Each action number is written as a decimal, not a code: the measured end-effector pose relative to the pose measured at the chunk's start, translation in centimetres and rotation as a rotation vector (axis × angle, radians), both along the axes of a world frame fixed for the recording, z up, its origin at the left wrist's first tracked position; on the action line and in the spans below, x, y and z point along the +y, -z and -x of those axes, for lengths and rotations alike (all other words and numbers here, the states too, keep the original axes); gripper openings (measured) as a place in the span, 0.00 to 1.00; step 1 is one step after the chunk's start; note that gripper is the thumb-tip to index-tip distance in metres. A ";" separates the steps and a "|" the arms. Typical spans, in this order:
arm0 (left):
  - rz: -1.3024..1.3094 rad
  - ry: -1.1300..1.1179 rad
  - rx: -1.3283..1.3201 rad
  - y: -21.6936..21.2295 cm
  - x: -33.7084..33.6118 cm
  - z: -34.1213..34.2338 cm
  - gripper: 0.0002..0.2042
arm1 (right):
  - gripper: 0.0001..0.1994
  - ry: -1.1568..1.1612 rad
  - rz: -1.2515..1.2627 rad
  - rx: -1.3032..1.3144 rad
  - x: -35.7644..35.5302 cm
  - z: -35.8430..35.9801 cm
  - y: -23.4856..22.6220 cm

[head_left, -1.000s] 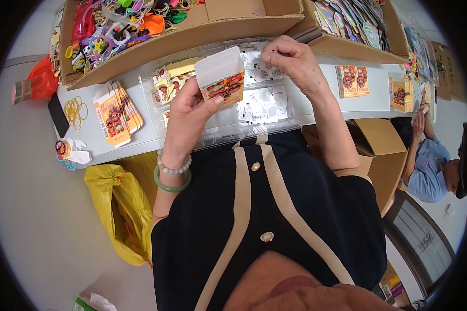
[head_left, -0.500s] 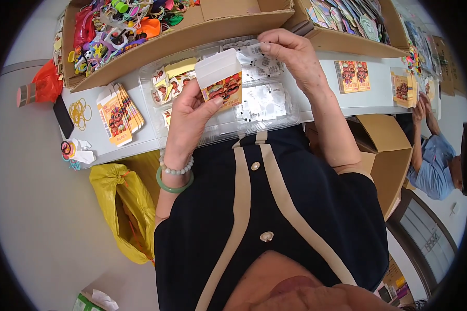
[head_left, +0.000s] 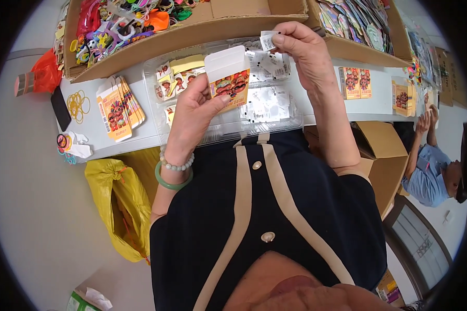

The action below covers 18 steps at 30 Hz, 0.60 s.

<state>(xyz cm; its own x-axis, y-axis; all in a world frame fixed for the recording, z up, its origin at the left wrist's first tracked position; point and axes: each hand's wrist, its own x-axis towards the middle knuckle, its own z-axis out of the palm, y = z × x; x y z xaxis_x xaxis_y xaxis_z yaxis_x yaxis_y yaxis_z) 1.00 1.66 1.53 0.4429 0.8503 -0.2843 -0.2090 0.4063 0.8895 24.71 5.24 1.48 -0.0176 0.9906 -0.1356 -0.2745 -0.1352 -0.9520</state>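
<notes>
Since the earlier frames the right hand (head_left: 303, 52) has lifted slightly off the clear tray and now pinches a small white packet (head_left: 268, 40) between thumb and forefinger, raised above the loose sheets; a second ago it was lower, picking among them. The left hand (head_left: 194, 111) has hardly moved and still grips the small carton (head_left: 228, 78), fingers wrapped round its lower half, thumb against the printed front.

The small carton is upright, held over the near part of the clear plastic tray (head_left: 161, 72), just beside the right hand but not touching it. Its top flap is open and stands up white and blank; the front below is orange and yellow with a cartoon picture in red and dark tones. The small white packet is thin, pale, with dark marks too small to make out.

In the tray lie more white sheets (head_left: 267, 101) and a few small picture cards (head_left: 166, 85). On the desk (head_left: 145, 137) to the left sits a fanned stack of flat cartons (head_left: 117, 106) of the same pattern, with yellow rubber bands (head_left: 78, 103) beside it. A cardboard box of colourful toys (head_left: 114, 26) stands behind the tray. A yellow bag (head_left: 111, 199) hangs below the desk edge
</notes>
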 end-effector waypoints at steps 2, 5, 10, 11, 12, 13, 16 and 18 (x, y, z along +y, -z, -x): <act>-0.001 -0.002 0.006 0.0 0.0 0.1 0.16 | 0.04 0.016 -0.117 -0.108 -0.4 1.1 -1.7; -0.019 0.019 -0.006 0.0 0.0 -0.1 0.16 | 0.03 -0.079 -0.356 -0.455 -1.0 2.8 -3.3; -0.120 0.018 0.072 0.5 -0.2 0.5 0.16 | 0.07 -0.239 -0.815 -1.178 -1.3 5.5 -5.0; -0.119 0.009 0.075 0.5 -0.3 0.7 0.16 | 0.07 -0.247 -0.820 -1.172 -1.2 5.6 -5.1; -0.109 0.001 0.033 0.4 -0.4 0.9 0.16 | 0.07 -0.283 -0.821 -1.143 -1.2 5.6 -5.3; -0.098 -0.006 -0.009 0.4 -0.5 1.0 0.16 | 0.08 -0.319 -0.819 -1.115 -1.2 5.6 -5.3; -0.067 -0.051 -0.056 -0.2 -0.8 1.0 0.16 | 0.08 -0.298 -0.857 -1.122 -0.8 6.0 -5.0; -0.084 -0.042 -0.043 0.4 -0.8 1.5 0.16 | 0.08 -0.223 -0.872 -1.061 -0.6 6.1 -4.5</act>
